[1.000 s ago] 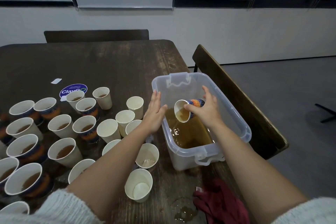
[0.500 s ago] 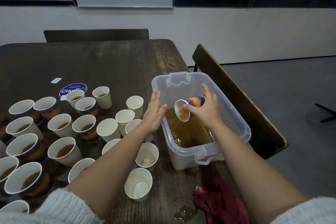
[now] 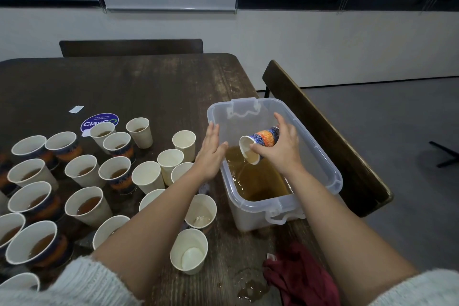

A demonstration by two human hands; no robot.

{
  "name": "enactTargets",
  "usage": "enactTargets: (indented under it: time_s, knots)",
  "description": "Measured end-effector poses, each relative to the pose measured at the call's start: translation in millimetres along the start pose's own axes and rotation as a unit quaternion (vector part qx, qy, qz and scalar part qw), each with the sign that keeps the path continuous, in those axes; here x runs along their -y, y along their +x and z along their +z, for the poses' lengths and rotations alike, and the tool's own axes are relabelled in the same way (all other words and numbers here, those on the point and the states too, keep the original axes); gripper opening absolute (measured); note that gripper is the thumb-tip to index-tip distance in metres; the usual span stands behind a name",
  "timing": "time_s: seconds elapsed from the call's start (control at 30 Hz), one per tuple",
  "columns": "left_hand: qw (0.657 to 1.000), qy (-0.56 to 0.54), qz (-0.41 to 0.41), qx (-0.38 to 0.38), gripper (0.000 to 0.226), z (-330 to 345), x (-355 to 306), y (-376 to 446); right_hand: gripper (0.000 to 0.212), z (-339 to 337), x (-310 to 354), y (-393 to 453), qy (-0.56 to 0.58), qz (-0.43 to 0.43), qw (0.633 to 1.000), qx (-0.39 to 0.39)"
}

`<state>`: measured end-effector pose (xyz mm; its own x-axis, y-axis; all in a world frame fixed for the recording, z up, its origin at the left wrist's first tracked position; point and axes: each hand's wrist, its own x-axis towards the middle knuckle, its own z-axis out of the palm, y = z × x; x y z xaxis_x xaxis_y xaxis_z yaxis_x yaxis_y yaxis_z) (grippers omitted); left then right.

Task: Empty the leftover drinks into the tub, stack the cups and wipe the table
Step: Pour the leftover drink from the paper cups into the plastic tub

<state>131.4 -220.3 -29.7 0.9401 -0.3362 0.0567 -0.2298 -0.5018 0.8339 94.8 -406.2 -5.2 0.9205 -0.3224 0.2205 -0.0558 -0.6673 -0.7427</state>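
Several cups (image 3: 173,197) sit half-hidden behind left forearm (image 3: 159,216).

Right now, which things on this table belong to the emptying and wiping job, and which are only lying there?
Belong to the job:
clear plastic tub
patterned blue-orange paper cup, tilted, held by the right hand
paper cups with brown drink
dark red cloth
left hand, at the tub's rim

Only lying there:
round purple sticker
small white paper slip
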Motion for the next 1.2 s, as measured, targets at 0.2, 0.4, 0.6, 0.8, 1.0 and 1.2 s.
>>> enactTargets:
  time_s: [0.2,0.4,0.6,0.8,1.0,1.2]
  knots:
    - [1.0,-0.004,-0.003,0.001,0.06,0.2,-0.4,0.6,0.098,-0.6,1.3,-1.4,-0.016,-0.013,1.0,0.002]
    - [1.0,0.003,-0.001,0.001,0.059,0.0,0.9,0.9,0.097,1.5,3.5,-2.3,-0.035,-0.026,0.999,-0.003]
    - [1.0,0.012,0.001,0.0,0.059,-1.0,1.2,0.9,0.096,3.4,2.6,-2.4,-0.046,-0.032,0.998,-0.001]
    - [0.987,0.157,-0.017,0.018,0.057,-9.0,-10.1,2.5,0.093,3.6,2.8,-0.8,0.015,0.006,1.0,-0.006]
    - [0.996,0.078,0.036,0.002,0.076,-45.2,-30.0,1.4,0.057,3.8,47.6,0.0,0.213,0.099,0.972,-0.005]
    - [0.979,-0.12,0.133,-0.097,0.072,-91.8,-41.4,-22.6,0.03,17.0,126.1,-6.2,0.303,0.114,0.936,0.14]
